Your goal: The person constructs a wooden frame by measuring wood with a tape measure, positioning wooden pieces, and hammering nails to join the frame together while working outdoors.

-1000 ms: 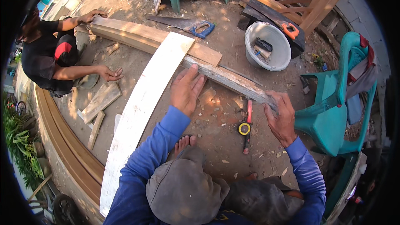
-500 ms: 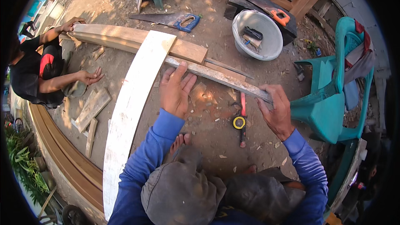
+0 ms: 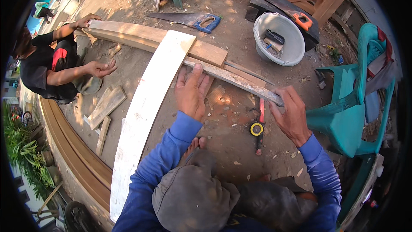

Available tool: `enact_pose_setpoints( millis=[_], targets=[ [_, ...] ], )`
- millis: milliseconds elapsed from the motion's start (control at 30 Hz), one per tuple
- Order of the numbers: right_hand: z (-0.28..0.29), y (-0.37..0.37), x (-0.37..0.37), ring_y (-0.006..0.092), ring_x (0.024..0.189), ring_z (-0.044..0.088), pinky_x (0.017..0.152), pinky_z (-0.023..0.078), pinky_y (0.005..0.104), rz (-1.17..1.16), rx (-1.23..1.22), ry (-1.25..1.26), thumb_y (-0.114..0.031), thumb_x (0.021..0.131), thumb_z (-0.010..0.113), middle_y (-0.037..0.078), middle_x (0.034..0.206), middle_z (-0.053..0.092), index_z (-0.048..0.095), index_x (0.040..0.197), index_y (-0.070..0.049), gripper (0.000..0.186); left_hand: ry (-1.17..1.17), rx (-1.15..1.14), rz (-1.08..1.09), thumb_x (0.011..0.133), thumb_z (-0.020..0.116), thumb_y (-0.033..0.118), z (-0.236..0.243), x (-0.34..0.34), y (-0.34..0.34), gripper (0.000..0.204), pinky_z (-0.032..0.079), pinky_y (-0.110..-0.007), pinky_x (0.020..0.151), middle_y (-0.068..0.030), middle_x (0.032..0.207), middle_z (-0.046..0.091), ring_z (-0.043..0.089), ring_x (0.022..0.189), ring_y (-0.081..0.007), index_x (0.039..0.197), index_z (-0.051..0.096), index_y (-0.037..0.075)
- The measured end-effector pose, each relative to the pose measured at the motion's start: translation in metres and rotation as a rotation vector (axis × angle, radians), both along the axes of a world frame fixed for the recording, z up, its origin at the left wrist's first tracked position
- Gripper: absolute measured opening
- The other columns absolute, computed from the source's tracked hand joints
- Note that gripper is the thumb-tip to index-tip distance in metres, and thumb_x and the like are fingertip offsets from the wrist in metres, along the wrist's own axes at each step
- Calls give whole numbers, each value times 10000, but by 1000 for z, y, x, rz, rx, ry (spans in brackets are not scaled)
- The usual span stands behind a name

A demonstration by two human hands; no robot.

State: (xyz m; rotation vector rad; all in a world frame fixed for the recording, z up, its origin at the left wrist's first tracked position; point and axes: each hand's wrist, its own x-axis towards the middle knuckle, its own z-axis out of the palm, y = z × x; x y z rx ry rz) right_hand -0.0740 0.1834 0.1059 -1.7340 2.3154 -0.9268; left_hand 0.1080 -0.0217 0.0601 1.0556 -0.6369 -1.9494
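My left hand [image 3: 192, 95] holds a narrow, rough, pale wooden strip [image 3: 223, 74] with thumb on top and fingers curved against it. My right hand [image 3: 289, 114] grips the strip's right end. The strip's left part meets a long white board [image 3: 143, 107] lying crosswise over light brown timber beams [image 3: 206, 52]. Below the strip, a red-and-black tool [image 3: 259, 146] lies on the ground with a yellow-and-black tape measure [image 3: 256, 129] on it.
A crouching co-worker [image 3: 40, 68] holds the beams' far end, the other hand open. Around me are a hand saw [image 3: 207, 23], a pale bucket [image 3: 279, 60], an orange-handled saw [image 3: 302, 20], a teal chair [image 3: 334, 129], offcuts [image 3: 105, 107] and long brown planks [image 3: 75, 150].
The view shifted sideways and back. Both my hands keep their hold on the strip, with only slight movement. The co-worker has leaned slightly, and a distant person now shows at top left.
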Motion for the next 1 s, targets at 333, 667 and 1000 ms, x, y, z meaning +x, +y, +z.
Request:
enact_pose_setpoints(
  millis=[333, 667, 1000],
  targets=[
    [6, 18, 30, 373, 759, 679, 664, 521, 431, -6, 436, -98, -251, 849, 804, 197, 939, 691, 581, 1172, -32, 449, 10, 127, -226, 946, 773, 224, -15, 23, 3, 413, 549, -301, 869, -46, 1067, 668, 660, 949, -141, 1246, 556, 40],
    [12, 15, -21, 94, 642, 570, 608, 462, 263, -69, 485, -955, -372, 967, 696, 14, 886, 668, 668, 1159, -42, 383, 98, 9, -230, 980, 732, 233, -7, 16, 5, 384, 550, -313, 890, -78, 1136, 682, 665, 998, -152, 1260, 582, 17],
    [20, 15, -14, 167, 638, 576, 618, 437, 384, 38, 498, -340, -341, 1008, 567, 97, 686, 619, 697, 1076, 14, 384, 189, 116, -239, 971, 743, 222, -18, 12, 1, 349, 526, -355, 991, -68, 1171, 654, 638, 1105, -195, 1216, 587, 28]
  ],
)
